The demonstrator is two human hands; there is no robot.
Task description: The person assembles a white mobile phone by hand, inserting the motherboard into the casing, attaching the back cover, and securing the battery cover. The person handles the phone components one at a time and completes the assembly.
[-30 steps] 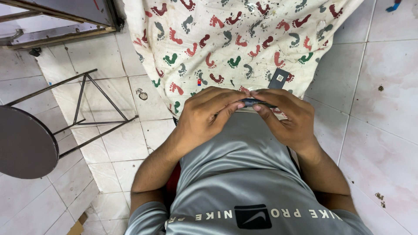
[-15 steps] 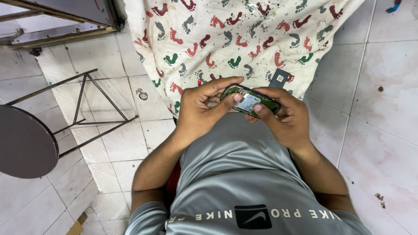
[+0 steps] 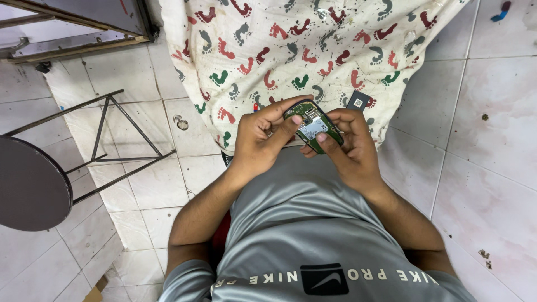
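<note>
A pale tiled floor (image 3: 492, 168) fills the view, stained and speckled with dark spots on the right. Over its upper middle hangs a white cloth (image 3: 313, 50) printed with red, green and grey footprints, its lower edge draping down to just behind the hands. At the left stands a round dark stool (image 3: 28, 184) on thin black metal legs that angle up toward the cloth. A metal-framed panel (image 3: 72, 17) runs along the top left corner. Low in the frame is the person's grey shirt (image 3: 302, 235), with both bare forearms rising from it toward the middle. The left hand (image 3: 260, 140) is curled closed, its thumb laid across the near edge of a circuit board (image 3: 312, 124) and its fingertips hooked over the far end. The right hand (image 3: 347, 148) cups the board from below and from the right, thumb pressed on its lower edge, fingers wrapped behind. The board is green, oblong, tilted with one end pointing up-left, and carries a silvery metal shield at its centre; it is held between the two hands above the shirt and in front of the cloth's hem. Just beside the right hand's fingers, a small dark part (image 3: 358, 101) with a pale square on it rests on the cloth.
</note>
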